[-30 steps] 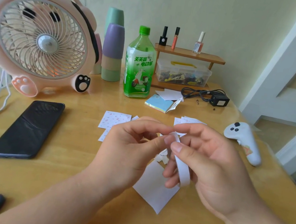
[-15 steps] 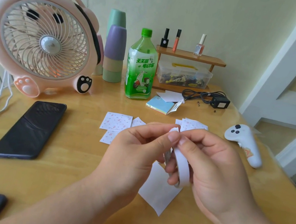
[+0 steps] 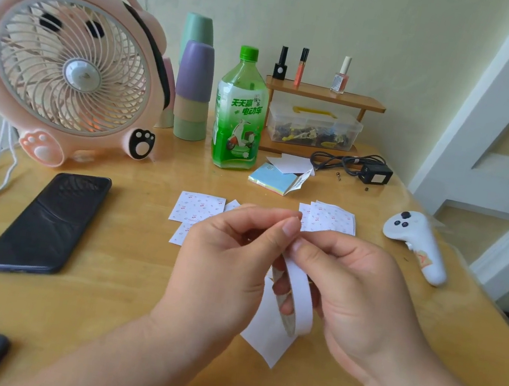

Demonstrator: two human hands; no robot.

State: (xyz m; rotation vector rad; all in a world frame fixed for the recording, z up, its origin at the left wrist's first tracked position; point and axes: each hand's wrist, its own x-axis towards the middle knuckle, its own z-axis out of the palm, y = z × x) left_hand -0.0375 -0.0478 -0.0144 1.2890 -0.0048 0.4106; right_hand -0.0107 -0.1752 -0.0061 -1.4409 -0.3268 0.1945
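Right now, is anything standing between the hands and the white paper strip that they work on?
Nothing visible does. The left hand and the right hand both pinch the white paper strip at its upper end with their fingers, and the rest of it loops down in front of the right palm.

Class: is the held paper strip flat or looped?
Looped: the paper strip, pinched by left hand and right hand, curves round at its bottom.

wooden table [image 3: 116, 297] carries fan [image 3: 67, 63], phone [image 3: 45, 219], bottle [image 3: 239, 113], patterned paper squares [image 3: 197, 208].
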